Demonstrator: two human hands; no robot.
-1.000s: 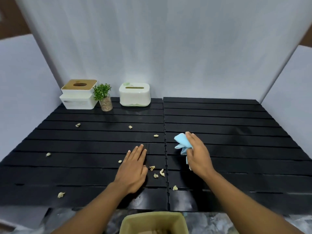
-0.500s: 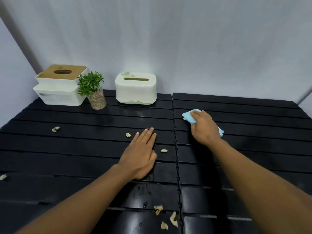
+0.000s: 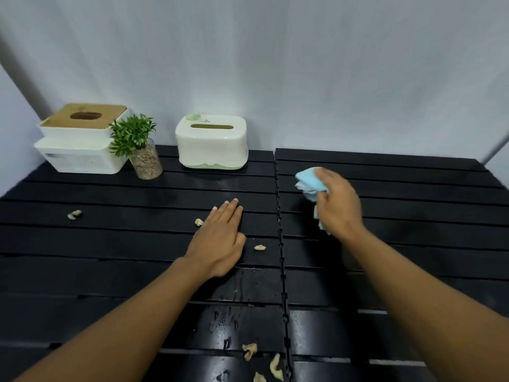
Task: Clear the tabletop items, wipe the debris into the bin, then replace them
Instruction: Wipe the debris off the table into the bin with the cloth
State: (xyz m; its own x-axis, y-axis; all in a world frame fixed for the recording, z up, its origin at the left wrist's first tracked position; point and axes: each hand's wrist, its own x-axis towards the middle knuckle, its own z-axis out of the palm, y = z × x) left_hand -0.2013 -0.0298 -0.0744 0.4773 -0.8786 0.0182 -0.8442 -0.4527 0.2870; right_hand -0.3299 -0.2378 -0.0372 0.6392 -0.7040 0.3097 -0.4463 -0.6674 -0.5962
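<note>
My right hand point(image 3: 337, 206) grips a light blue cloth point(image 3: 309, 181), bunched and lifted a little above the right half of the black slatted tabletop point(image 3: 413, 194). My left hand point(image 3: 220, 238) lies flat, palm down, on the left half near the centre seam. Pale debris scraps lie on the slats: one by my left fingers point(image 3: 199, 222), one right of my thumb point(image 3: 259, 247), one far left point(image 3: 73, 214), and a cluster near the front edge point(image 3: 264, 359). At the back left stand a white stacked box with a wooden lid point(image 3: 80, 142), a small potted plant point(image 3: 139, 146) and a white tissue box point(image 3: 212, 142).
White backdrop panels close off the back and both sides of the table. Wet spots glisten on the front slats near the centre seam point(image 3: 282, 271). The bin is out of view.
My right hand has lifted the cloth off the slats and shifted slightly toward me. The view has moved a little closer. My left hand stays flat in place.
</note>
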